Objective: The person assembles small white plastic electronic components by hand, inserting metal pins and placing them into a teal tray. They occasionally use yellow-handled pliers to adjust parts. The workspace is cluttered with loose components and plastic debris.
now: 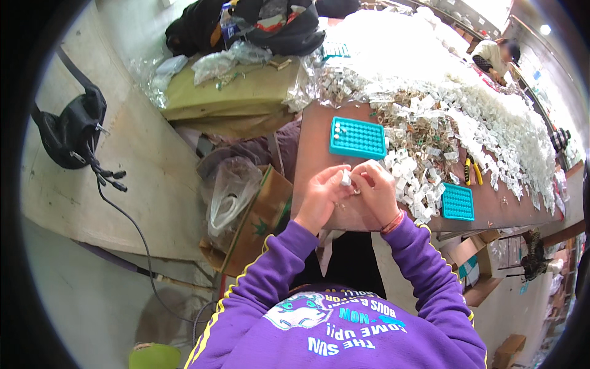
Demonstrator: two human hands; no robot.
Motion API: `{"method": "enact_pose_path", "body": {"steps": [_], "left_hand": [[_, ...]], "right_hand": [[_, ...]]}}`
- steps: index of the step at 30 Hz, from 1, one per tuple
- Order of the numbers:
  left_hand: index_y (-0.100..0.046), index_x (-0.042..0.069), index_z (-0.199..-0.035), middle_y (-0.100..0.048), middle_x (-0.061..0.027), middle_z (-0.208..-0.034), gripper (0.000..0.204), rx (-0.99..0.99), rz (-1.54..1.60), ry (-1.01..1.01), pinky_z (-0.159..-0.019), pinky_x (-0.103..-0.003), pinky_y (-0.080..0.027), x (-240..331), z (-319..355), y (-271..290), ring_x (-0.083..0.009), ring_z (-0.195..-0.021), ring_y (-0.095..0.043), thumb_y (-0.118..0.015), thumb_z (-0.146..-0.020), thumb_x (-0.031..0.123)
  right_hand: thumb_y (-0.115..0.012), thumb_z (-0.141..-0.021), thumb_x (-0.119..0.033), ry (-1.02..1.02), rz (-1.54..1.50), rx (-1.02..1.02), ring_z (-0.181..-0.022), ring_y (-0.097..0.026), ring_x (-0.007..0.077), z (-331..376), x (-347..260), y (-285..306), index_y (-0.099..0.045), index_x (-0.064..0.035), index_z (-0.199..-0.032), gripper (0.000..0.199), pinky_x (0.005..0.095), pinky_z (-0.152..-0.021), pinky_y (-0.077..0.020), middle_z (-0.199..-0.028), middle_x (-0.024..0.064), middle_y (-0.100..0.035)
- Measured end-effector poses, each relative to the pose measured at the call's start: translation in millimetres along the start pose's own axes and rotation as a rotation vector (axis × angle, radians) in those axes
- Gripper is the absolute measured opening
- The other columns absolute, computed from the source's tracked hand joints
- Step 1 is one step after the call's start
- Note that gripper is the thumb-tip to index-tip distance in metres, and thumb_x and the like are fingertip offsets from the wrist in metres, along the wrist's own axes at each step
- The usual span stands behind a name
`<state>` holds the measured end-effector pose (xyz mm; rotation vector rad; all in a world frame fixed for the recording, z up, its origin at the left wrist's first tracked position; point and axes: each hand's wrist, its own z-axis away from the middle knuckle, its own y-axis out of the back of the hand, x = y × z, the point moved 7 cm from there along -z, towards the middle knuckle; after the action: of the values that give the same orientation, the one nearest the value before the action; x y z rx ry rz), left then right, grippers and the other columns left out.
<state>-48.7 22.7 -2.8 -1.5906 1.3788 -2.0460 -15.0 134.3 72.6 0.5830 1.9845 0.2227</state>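
Close together over the table's near edge, both my hands work at a small white plastic piece [346, 178]. My left hand [324, 194] pinches it between thumb and fingers. Beside it my right hand [377, 189] has its fingers bent in a pinch against the piece; whatever else they hold is too small to name. Just beyond my hands lies a teal tray [357, 139] with rows of round pockets, a few white bits in its left end. A heap of white plastic pieces [413, 178] spreads right next to my right hand.
Yellow-handled pliers [472, 171] and a second teal tray [458, 202] lie to the right. White pieces pile up across the far table. An open cardboard box [257, 218] with a plastic bag stands at the left below. Another person [493, 58] sits at the far right.
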Motion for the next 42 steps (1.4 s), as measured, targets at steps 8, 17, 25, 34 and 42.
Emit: {"method": "enact_pose_path", "body": {"steps": [8,17,25,34,42], "left_hand": [[-0.059,-0.003,-0.114,-0.064,-0.0089,-0.099,0.026,0.025,-0.002,-0.026,-0.078,-0.03,-0.053,3.6,0.2,-3.5,-0.0166,-0.083,-0.063,-0.054,-0.097,0.017],[-0.068,0.004,-0.096,-0.067,-0.0104,-0.089,0.021,-0.627,-1.489,-1.077,-0.074,-0.037,-0.055,65.8,11.3,-108.3,-0.0284,-0.08,-0.066,-0.064,-0.075,0.004],[-0.061,0.019,-0.123,-0.065,-0.0166,-0.107,0.039,-0.15,-2.012,-0.541,-0.084,-0.042,-0.049,78.9,-181.1,-68.5,-0.0337,-0.096,-0.063,-0.063,-0.086,0.032],[-0.071,0.011,-0.092,-0.069,-0.0152,-0.093,0.025,-0.278,-2.263,-0.343,-0.082,-0.041,-0.051,2.0,-269.0,-45.2,-0.0306,-0.092,-0.065,-0.066,-0.078,0.03],[-0.068,0.006,-0.101,-0.069,-0.0156,-0.099,0.025,-0.024,-2.145,-0.272,-0.083,-0.041,-0.052,16.6,-260.4,-48.3,-0.0318,-0.094,-0.066,-0.061,-0.078,0.014]], "right_hand": [[-0.061,-0.082,-0.004,0.268,0.195,0.021,-0.065,-0.058,0.0329,4.4,-21.5,-2.5,-0.057,-0.0039,-0.087,0.006,0.0379,-0.057,-0.0466,-0.08,0.0114,-0.056],[-0.064,-0.087,-0.005,-0.204,-0.049,0.348,-0.068,-0.066,0.0123,80.8,-8.2,91.8,-0.066,0.0008,-0.102,0.016,0.0235,-0.062,-0.0501,-0.085,0.0083,-0.067],[-0.061,-0.09,-0.003,-0.302,-0.091,0.394,-0.066,-0.064,0.0109,116.3,-2.8,112.4,-0.067,0.0028,-0.094,0.009,0.0223,-0.061,-0.0494,-0.078,0.0079,-0.066],[-0.061,-0.089,-0.002,-0.303,-0.045,0.302,-0.064,-0.062,0.0095,133.0,-9.2,113.6,-0.067,0.0026,-0.094,0.009,0.0222,-0.059,-0.049,-0.072,0.006,-0.065],[-0.06,-0.089,-0.002,-0.327,-0.037,0.305,-0.062,-0.061,0.0096,129.4,-3.1,121.6,-0.067,0.0035,-0.094,0.01,0.0222,-0.058,-0.0474,-0.067,0.0052,-0.063]]}}
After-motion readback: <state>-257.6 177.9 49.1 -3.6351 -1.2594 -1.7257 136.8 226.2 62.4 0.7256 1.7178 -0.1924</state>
